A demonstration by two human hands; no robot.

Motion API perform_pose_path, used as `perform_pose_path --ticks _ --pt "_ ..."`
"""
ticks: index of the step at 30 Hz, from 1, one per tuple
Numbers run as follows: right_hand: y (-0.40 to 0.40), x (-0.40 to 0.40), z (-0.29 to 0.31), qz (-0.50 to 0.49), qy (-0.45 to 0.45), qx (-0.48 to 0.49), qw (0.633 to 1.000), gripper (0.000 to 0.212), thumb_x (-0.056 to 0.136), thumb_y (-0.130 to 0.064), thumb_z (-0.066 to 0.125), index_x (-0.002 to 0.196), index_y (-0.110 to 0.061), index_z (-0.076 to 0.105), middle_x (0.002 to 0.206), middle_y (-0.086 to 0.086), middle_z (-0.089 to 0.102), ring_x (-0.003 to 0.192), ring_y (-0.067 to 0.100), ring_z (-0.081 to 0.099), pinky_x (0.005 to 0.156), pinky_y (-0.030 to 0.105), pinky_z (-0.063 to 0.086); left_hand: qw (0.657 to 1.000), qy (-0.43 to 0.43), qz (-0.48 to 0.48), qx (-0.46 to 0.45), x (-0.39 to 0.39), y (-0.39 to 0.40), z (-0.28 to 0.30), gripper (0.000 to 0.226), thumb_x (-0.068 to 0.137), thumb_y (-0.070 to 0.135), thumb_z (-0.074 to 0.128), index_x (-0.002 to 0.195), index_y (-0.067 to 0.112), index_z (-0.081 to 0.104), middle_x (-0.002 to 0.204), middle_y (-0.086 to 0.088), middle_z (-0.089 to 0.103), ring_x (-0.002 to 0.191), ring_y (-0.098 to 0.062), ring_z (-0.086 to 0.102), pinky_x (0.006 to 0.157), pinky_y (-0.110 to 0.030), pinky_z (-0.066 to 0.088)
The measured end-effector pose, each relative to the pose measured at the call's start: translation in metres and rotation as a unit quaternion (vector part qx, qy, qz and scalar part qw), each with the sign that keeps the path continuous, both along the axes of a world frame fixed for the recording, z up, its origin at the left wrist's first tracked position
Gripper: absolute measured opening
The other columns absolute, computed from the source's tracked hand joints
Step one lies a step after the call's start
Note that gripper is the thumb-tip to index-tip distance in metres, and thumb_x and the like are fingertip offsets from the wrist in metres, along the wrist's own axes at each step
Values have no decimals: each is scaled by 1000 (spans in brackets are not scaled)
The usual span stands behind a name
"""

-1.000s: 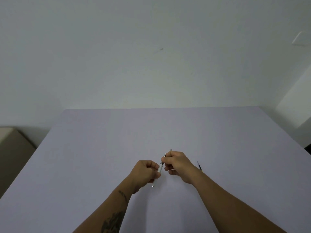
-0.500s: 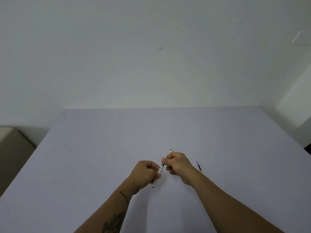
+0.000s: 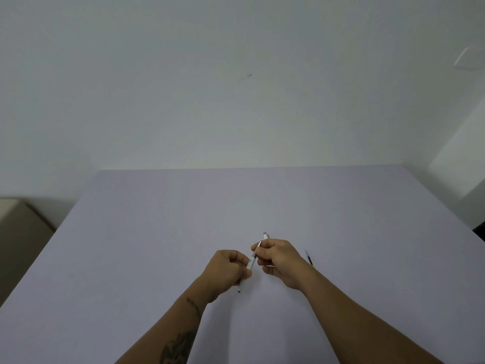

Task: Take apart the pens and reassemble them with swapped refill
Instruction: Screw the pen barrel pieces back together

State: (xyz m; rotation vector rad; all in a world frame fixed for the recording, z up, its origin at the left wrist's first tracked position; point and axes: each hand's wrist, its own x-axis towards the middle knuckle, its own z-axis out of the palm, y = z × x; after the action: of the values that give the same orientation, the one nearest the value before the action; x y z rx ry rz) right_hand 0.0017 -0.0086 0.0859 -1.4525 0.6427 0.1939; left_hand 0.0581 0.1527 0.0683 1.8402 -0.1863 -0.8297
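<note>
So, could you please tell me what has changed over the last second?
Very little. Both hands keep their hold on the white pen, the left hand at its lower part and the right hand at its upper part. The thin dark refill stays on the table beside the right wrist.

White pen (image 3: pixel 251 263) — held tilted above the worktop (image 3: pixel 157 232), tip nearest. Dark refill (image 3: pixel 309 256) — lying flat, well right of it.

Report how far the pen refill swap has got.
Done: one refill lies loose on the table, right of the hands. In hand: left hand and right hand both grip a white pen. Left: a second pen isn't visible, so the swap looks unfinished.
</note>
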Motion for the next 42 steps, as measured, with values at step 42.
perform_pose_path --ticks 42 --pt "-8 14 -8 7 7 44 999 16 94 -8 60 98 -8 76 82 3 71 76 17 60 69 31 51 998 -41 13 40 9 -4 0 12 75 2 74 77 13 71 79 -11 66 75 -25 61 83 -48 57"
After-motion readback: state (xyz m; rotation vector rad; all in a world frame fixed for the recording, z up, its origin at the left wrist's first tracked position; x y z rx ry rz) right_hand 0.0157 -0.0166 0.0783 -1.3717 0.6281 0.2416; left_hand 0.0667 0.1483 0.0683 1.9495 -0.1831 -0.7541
